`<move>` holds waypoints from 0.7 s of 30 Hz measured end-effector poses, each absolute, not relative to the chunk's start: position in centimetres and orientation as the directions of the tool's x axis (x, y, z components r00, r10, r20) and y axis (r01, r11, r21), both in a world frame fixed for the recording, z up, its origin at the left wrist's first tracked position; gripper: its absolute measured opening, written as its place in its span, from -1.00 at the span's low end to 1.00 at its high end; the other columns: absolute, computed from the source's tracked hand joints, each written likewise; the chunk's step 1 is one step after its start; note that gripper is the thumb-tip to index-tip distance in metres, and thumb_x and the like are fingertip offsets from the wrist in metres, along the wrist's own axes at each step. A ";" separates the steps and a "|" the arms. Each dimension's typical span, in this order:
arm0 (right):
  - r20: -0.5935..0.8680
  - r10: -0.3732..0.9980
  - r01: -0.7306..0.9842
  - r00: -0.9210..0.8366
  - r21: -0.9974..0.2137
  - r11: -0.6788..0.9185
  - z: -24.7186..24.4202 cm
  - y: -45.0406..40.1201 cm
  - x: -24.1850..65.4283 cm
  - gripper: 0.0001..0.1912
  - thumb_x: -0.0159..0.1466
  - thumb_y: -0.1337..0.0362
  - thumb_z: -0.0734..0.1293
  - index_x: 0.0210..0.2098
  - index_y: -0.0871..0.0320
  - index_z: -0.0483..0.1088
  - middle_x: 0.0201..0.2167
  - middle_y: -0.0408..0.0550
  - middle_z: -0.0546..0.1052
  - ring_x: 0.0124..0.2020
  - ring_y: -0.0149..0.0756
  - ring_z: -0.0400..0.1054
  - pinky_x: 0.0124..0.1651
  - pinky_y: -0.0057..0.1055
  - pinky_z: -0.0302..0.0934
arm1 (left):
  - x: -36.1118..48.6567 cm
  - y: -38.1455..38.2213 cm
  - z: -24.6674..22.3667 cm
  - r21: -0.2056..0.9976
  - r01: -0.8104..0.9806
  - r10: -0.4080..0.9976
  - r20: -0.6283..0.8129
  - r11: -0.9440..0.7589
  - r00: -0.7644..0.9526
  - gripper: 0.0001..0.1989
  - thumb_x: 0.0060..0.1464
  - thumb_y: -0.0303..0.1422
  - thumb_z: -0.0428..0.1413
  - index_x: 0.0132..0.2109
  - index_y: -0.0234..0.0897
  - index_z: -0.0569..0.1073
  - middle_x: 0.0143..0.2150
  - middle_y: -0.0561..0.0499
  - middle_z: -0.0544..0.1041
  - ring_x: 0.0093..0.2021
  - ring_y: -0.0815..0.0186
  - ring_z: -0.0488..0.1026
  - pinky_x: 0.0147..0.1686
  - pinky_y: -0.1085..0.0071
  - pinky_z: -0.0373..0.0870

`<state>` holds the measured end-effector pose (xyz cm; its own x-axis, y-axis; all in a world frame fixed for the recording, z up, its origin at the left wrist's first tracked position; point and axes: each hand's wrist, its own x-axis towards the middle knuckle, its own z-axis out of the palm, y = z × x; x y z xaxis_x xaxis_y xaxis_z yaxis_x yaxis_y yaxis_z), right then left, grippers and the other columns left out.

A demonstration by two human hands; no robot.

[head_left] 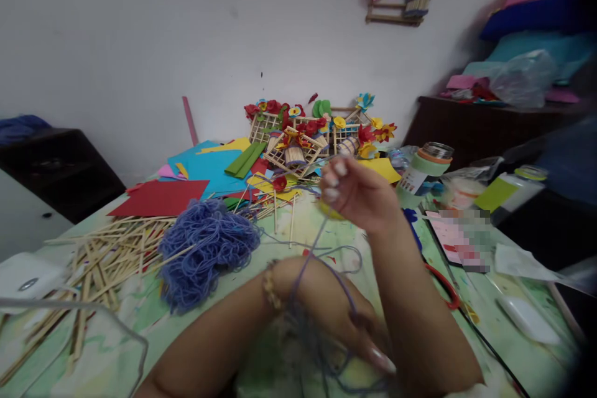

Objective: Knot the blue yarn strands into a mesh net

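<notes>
My right hand (pixel 357 193) is raised above the middle of the table, its fingers curled in and pinched around a strand of blue-purple yarn (pixel 318 237). The strand runs down across my left hand (pixel 333 305), which lies lower, with a bracelet at its wrist. Yarn loops over the back of the left hand and hangs below it in blurred strands. That hand's fingers point to the lower right; what they grip, if anything, is hidden. A large tangled heap of blue-purple yarn (pixel 205 252) lies to the left of both hands.
Thin wooden sticks (pixel 112 255) spread at the left, beside red paper (pixel 161 198). Stick crafts with paper flowers (pixel 298 143) stand at the back. On the right are a jar (pixel 422 174), red-handled scissors (pixel 443 286), a phone-like pink item (pixel 457 239) and a white case (pixel 527 318).
</notes>
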<state>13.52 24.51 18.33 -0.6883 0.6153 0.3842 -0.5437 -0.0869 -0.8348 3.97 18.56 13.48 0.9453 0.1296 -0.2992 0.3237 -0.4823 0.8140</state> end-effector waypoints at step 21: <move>0.214 0.517 -0.159 -0.829 -0.976 0.149 19.2 22.2 14.0 -0.67 0.27 0.04 0.19 -0.32 0.20 0.36 -0.63 -0.20 0.38 -0.74 -0.59 0.01 -0.71 -0.59 -0.16 | -2.3 21.6 17.7 0.932 -0.291 0.848 0.328 -0.217 0.416 -0.50 0.16 -0.01 -0.09 0.03 -0.26 0.42 -0.05 -0.11 0.50 0.02 0.11 0.41 -0.14 0.26 0.43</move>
